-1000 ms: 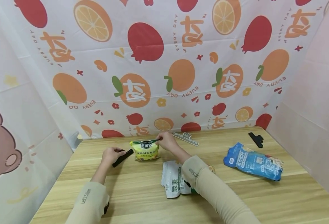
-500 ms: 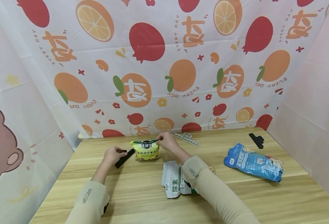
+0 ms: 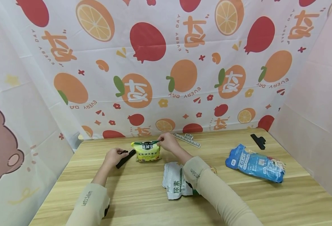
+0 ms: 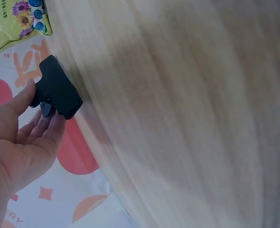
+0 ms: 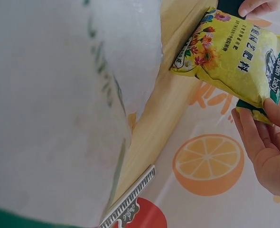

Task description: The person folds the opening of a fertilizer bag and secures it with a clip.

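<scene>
My left hand point(image 3: 112, 157) pinches a black bag clip point(image 3: 126, 159) by its handle, just left of a small yellow fertilizer bag point(image 3: 148, 153). In the left wrist view, thumb and fingers hold the clip point(image 4: 59, 88) by its levers, its long bar turned away from the palm. My right hand point(image 3: 170, 143) pinches the top right corner of the yellow bag between thumb and fingers. The bag stands upright with its printed front toward me. Its green top edge shows in the right wrist view, with the folded corner in the right hand point(image 5: 270, 152).
A white bag point(image 3: 172, 183) with green print lies under the right forearm, which partly hides it. To the right lie a blue bag point(image 3: 256, 164) and another black clip point(image 3: 258, 142). A piano-keyboard clip point(image 3: 188, 140) lies at the table's back edge. A dark object point(image 3: 106, 210) peeks out beside the left sleeve.
The left hand has shifted slightly right with the black clip, toward the yellow bag. The right hand keeps its hold on the bag's corner.
</scene>
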`<state>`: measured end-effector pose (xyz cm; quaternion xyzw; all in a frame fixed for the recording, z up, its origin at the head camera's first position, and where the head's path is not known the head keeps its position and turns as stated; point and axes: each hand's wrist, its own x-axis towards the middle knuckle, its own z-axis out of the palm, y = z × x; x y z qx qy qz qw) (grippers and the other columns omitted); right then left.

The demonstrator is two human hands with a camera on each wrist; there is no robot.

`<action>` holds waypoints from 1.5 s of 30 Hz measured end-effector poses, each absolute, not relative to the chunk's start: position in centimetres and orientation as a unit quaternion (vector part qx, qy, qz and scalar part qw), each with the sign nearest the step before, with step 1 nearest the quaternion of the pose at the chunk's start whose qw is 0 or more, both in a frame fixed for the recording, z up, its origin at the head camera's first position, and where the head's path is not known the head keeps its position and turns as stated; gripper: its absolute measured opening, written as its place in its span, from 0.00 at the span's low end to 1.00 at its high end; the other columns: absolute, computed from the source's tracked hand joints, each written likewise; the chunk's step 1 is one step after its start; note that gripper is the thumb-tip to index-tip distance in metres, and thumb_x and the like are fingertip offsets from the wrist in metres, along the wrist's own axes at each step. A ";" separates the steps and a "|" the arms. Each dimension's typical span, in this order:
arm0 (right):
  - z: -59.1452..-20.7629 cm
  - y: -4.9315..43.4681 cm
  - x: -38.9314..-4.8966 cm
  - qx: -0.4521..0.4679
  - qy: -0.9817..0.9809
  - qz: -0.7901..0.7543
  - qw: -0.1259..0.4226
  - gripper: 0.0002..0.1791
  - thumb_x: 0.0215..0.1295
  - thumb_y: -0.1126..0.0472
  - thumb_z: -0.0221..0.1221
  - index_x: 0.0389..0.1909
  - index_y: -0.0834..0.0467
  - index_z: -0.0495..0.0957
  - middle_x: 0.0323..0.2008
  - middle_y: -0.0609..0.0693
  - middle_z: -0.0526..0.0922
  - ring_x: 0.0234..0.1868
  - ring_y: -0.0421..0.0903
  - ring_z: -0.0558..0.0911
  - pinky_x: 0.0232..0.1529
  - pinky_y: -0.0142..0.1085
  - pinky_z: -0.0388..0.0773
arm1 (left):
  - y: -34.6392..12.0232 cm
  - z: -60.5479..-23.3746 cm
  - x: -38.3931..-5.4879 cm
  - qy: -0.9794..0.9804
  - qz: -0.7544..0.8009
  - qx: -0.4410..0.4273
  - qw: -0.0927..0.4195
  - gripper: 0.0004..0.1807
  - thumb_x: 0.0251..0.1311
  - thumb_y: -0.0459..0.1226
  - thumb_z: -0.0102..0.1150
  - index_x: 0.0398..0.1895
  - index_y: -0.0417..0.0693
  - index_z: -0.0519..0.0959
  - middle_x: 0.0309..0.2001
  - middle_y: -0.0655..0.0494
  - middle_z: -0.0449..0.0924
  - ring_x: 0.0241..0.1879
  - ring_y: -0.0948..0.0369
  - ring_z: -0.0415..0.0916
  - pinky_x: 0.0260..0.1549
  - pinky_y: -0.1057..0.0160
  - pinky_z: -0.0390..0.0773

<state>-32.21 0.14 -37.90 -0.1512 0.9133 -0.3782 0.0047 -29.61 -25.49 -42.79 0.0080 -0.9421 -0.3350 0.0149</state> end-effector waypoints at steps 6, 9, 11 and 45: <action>-37.8 0.2 -32.2 -0.153 0.916 -0.372 0.002 0.02 0.57 0.65 0.63 0.30 0.60 0.82 0.27 0.47 0.79 0.29 0.41 0.75 0.31 0.32 0.72 | -25.6 -42.7 -29.5 -0.940 -0.339 0.011 0.037 0.20 0.58 0.40 0.59 0.42 0.27 0.77 0.42 0.34 0.77 0.43 0.41 0.72 0.40 0.48 0.72; -37.8 0.2 -32.2 -0.153 0.915 -0.372 0.001 0.02 0.57 0.65 0.63 0.31 0.59 0.82 0.26 0.46 0.79 0.29 0.41 0.75 0.30 0.32 0.72 | -25.6 -42.4 -29.4 -0.936 -0.346 0.020 0.058 0.20 0.58 0.41 0.60 0.43 0.29 0.78 0.43 0.35 0.77 0.43 0.42 0.73 0.38 0.49 0.72; -37.8 0.2 -32.2 -0.153 0.915 -0.374 0.002 0.02 0.57 0.65 0.63 0.31 0.59 0.82 0.27 0.46 0.79 0.29 0.41 0.75 0.30 0.32 0.72 | -25.7 -42.0 -29.3 -0.934 -0.348 0.027 0.074 0.21 0.57 0.41 0.60 0.44 0.30 0.79 0.43 0.36 0.78 0.42 0.43 0.73 0.36 0.50 0.72; -37.9 0.1 -32.1 -0.145 0.913 -0.382 0.012 0.03 0.57 0.66 0.62 0.32 0.62 0.82 0.28 0.49 0.80 0.28 0.41 0.75 0.29 0.31 0.72 | -20.1 -34.6 -28.9 -0.920 -0.291 -0.216 0.152 0.16 0.53 0.36 0.64 0.44 0.36 0.81 0.40 0.39 0.80 0.09 0.66 0.57 0.11 0.66 0.60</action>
